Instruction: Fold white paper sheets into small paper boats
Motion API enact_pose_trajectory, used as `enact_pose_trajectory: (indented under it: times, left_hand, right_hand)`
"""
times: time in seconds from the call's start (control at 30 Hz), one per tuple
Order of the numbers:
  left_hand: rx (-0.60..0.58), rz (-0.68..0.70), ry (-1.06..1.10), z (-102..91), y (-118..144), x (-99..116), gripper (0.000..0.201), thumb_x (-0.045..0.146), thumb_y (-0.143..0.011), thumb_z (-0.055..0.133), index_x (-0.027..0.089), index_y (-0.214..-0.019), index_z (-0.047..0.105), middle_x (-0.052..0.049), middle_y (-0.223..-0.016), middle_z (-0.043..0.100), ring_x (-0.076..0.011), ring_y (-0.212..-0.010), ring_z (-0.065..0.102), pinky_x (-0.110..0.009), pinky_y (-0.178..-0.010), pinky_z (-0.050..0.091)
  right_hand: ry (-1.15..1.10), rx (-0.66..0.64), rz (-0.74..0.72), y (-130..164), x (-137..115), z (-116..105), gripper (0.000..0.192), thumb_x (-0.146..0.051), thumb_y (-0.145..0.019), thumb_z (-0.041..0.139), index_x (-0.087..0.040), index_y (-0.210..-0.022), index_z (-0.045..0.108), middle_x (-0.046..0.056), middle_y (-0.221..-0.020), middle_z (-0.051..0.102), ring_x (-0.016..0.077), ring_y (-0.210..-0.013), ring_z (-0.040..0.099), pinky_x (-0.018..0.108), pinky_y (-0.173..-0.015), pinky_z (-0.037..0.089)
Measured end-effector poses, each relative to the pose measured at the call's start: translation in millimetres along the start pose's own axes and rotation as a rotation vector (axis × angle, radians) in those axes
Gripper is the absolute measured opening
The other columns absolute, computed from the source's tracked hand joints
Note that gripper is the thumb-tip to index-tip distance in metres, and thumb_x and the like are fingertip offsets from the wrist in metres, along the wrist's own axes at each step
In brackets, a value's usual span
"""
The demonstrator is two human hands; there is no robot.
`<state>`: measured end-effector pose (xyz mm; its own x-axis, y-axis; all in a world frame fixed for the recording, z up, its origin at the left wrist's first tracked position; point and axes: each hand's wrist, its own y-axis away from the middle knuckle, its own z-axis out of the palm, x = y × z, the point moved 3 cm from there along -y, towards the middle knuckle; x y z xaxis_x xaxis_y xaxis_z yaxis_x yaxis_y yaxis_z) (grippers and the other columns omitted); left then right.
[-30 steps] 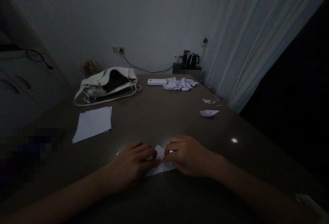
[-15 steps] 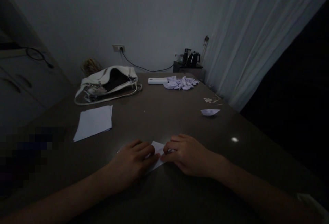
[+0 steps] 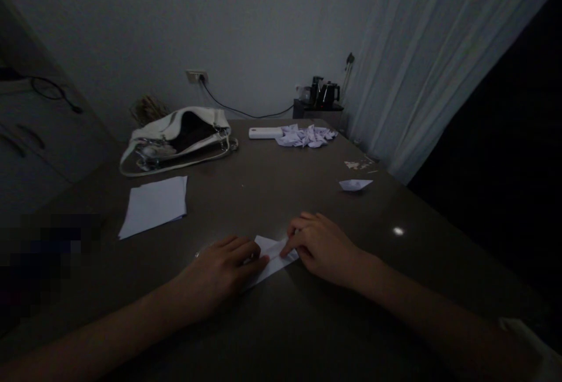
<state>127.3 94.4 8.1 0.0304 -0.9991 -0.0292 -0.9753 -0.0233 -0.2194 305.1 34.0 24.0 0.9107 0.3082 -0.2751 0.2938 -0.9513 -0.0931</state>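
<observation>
My left hand (image 3: 226, 271) curls over the left end of a folded paper (image 3: 273, 258), thumb on top; my right hand (image 3: 325, 247), fingers bent, touches its right end. Can't tell if either pinches or just presses. Paper lies toward tabletop (image 3: 263, 200) near edge, mid-width. Paper stack (image 3: 153, 203) toward left edge; boat-shaped paper (image 3: 355, 185) near right edge. White bag (image 3: 204, 114) toward far left corner, folded-paper pile (image 3: 307, 136) toward far right.

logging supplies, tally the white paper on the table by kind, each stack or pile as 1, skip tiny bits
Flat sheet stack: 1
Folded-paper pile: 1
Lone folded piece: 1
Paper touching left hand and right hand: 1
Total: 4
</observation>
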Motion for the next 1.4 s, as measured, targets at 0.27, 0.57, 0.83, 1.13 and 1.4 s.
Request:
enact_pose_trajectory:
  times: [0.27,0.57,0.83,1.13,1.4]
  left_hand:
    - [0.043,0.010,0.004,3.1,1.4,-0.8,0.027,0.015,-0.093,0.043,0.014,-0.114,0.059,-0.010,-0.091,0.063,-0.0216,-0.079,0.058,-0.035,-0.067,0.050]
    - [-0.005,0.017,0.002,1.9,1.4,0.0,0.027,0.013,-0.091,0.047,0.014,-0.116,0.057,-0.011,-0.099,0.064,-0.0240,-0.088,0.059,-0.038,-0.075,0.051]
    - [-0.007,-0.061,0.141,3.4,0.9,-2.7,0.024,0.008,-0.089,0.044,0.014,-0.108,0.057,-0.009,-0.094,0.064,-0.0225,-0.084,0.058,-0.035,-0.073,0.048]
    - [0.027,-0.274,0.436,6.4,7.4,-16.4,0.040,0.001,-0.083,0.038,0.019,-0.117,0.048,-0.009,-0.106,0.063,-0.0200,-0.095,0.063,-0.032,-0.080,0.050]
    - [0.048,-0.294,0.528,3.3,6.8,-20.7,0.040,-0.001,-0.078,0.040,0.017,-0.113,0.051,-0.008,-0.100,0.067,-0.0185,-0.090,0.066,-0.030,-0.078,0.052]
  right_hand:
    - [0.083,0.048,0.169,-0.6,10.7,-4.3,0.029,-0.005,-0.079,0.057,-0.027,-0.080,0.076,0.004,-0.086,0.066,0.0192,-0.085,0.054,0.032,-0.071,0.031]
    - [0.044,0.061,-0.095,-1.1,-3.8,-3.2,0.025,-0.005,-0.079,0.052,-0.016,-0.090,0.072,0.005,-0.093,0.068,0.0197,-0.092,0.054,0.034,-0.078,0.034]
    - [0.110,-0.048,-0.114,2.5,-15.5,6.6,0.020,-0.009,-0.083,0.051,-0.016,-0.091,0.068,0.005,-0.089,0.068,0.0201,-0.088,0.055,0.034,-0.077,0.036]
    - [0.294,0.021,-0.159,5.7,-32.2,13.6,0.012,-0.018,-0.089,0.050,-0.018,-0.093,0.061,0.005,-0.090,0.066,0.0225,-0.087,0.055,0.036,-0.074,0.036]
    - [0.238,0.063,-0.260,9.2,-49.0,28.2,0.014,-0.021,-0.090,0.048,-0.016,-0.098,0.058,0.005,-0.100,0.065,0.0222,-0.091,0.056,0.038,-0.079,0.040]
